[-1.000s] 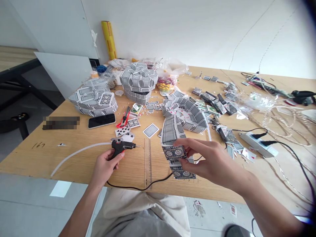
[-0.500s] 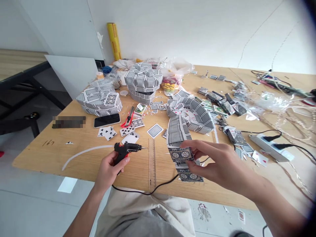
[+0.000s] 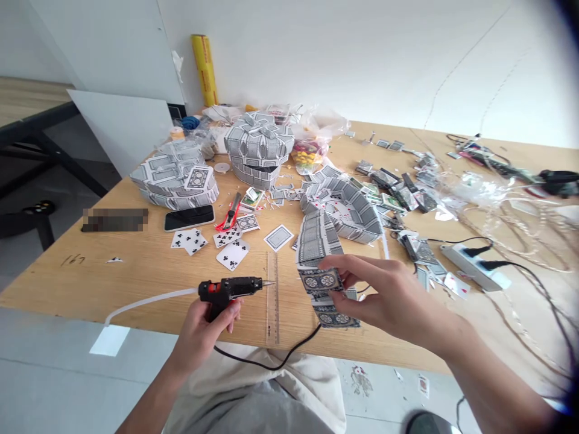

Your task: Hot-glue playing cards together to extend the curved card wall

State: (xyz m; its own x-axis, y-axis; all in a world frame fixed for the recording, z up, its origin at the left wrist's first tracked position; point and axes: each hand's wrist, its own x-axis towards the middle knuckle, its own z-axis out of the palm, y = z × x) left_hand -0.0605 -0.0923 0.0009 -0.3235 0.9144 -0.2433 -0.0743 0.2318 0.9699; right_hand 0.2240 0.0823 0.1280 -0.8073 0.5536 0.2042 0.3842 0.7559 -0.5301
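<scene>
My left hand [image 3: 204, 334] is closed round the handle of a black hot glue gun [image 3: 233, 288], its nozzle pointing right and a white glue stick trailing from its back. My right hand [image 3: 384, 292] pinches a strip of folded playing cards [image 3: 322, 280] by its near end. The strip stretches away toward a heart-shaped playing-card box [image 3: 357, 220], open at the top with red-suited faces inside. Below the nozzle lies a clear ruler [image 3: 272, 301]. A single card [image 3: 278, 238] rests face down between my hands.
Two finished-looking card boxes [image 3: 257, 147] [image 3: 174, 175] stand at the back left. Nearer are a phone [image 3: 189, 218], a red utility knife [image 3: 230, 214] and loose club cards [image 3: 233, 254]. A power strip [image 3: 474, 268], cords and card packs crowd the right.
My left hand has raised the glue gun slightly and turned it, so its side faces me more. The view has shifted a little; my right hand keeps its hold on the card strip.
</scene>
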